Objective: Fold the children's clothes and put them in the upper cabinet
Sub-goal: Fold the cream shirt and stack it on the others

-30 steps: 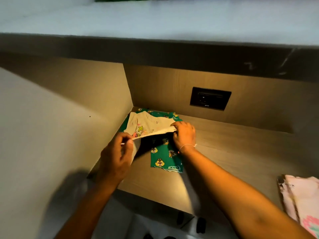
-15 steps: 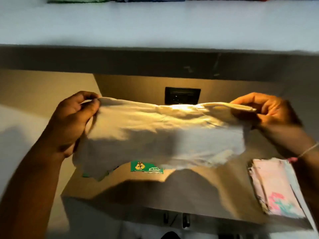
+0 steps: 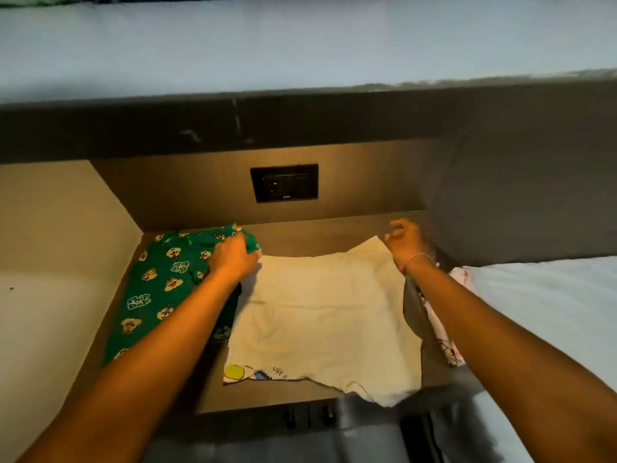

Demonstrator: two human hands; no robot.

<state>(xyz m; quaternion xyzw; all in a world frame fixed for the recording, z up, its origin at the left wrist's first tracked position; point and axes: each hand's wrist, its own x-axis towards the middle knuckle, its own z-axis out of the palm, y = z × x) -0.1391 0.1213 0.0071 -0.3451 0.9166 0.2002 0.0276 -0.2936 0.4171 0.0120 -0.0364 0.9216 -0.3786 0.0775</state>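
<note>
Both my hands sit at the cream shirt's (image 3: 320, 315) far corners mid-tabletop (image 3: 300, 232), left hand (image 3: 233, 259) resting curled on green pyjamas (image 3: 160, 289), right hand (image 3: 405, 242) open, empty; I'd flatten wrinkles before folding.

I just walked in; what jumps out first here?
A cream cotton shirt lies spread flat mid-shelf, printed side down. Left of it, the left hand rests on green cartoon-print pyjamas. The right hand hovers open at the shirt's far right corner.

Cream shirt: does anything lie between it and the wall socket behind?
No. In the head view only bare wooden shelf separates the cream shirt from the wall socket.
</note>
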